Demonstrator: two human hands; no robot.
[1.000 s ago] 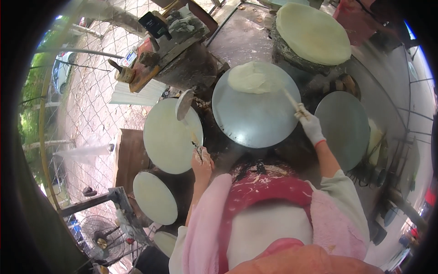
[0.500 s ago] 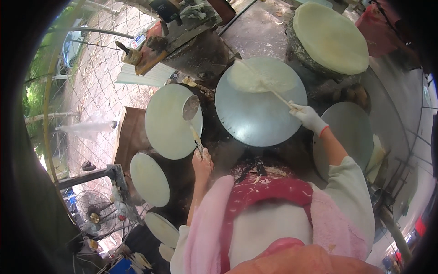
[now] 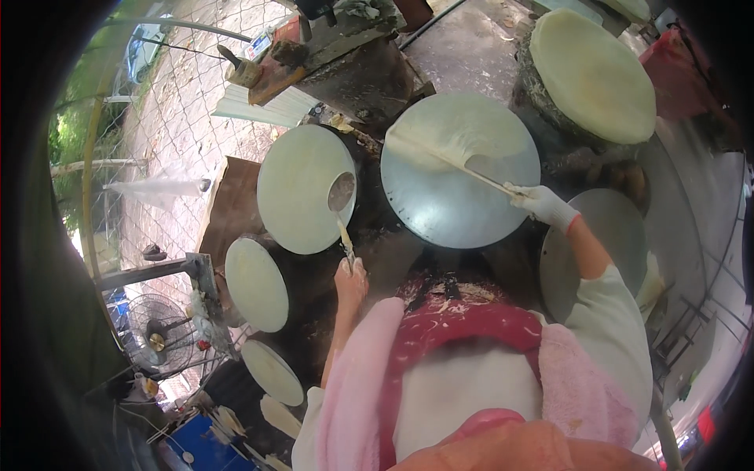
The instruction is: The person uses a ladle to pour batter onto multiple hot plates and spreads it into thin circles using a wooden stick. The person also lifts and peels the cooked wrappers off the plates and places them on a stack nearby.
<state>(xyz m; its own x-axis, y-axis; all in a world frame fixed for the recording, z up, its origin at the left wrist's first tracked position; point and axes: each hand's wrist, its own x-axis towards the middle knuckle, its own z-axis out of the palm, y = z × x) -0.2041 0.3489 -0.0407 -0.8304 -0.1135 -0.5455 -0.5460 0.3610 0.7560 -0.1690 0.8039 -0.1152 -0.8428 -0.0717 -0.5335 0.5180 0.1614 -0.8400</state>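
My right hand (image 3: 542, 206), in a white glove, grips a thin wooden stick (image 3: 459, 166) that lies across a round grey griddle (image 3: 440, 212). A pale thin batter sheet (image 3: 455, 129) covers the griddle's far half. My left hand (image 3: 350, 279), bare, holds a ladle (image 3: 342, 206) by its handle. The ladle's bowl hangs over the right edge of a round plate coated with a pale sheet (image 3: 302, 184).
A further pale round sheet (image 3: 593, 71) lies at the far right, a bare grey griddle (image 3: 609, 235) near right, and two smaller pale discs (image 3: 258, 282) at left. A cluttered wooden bench (image 3: 330, 47) stands behind. A fan (image 3: 153, 334) sits lower left.
The batter sheet on the middle griddle has spread wider under the stick. My right hand has shifted right along the griddle's edge. The left hand still holds the ladle.
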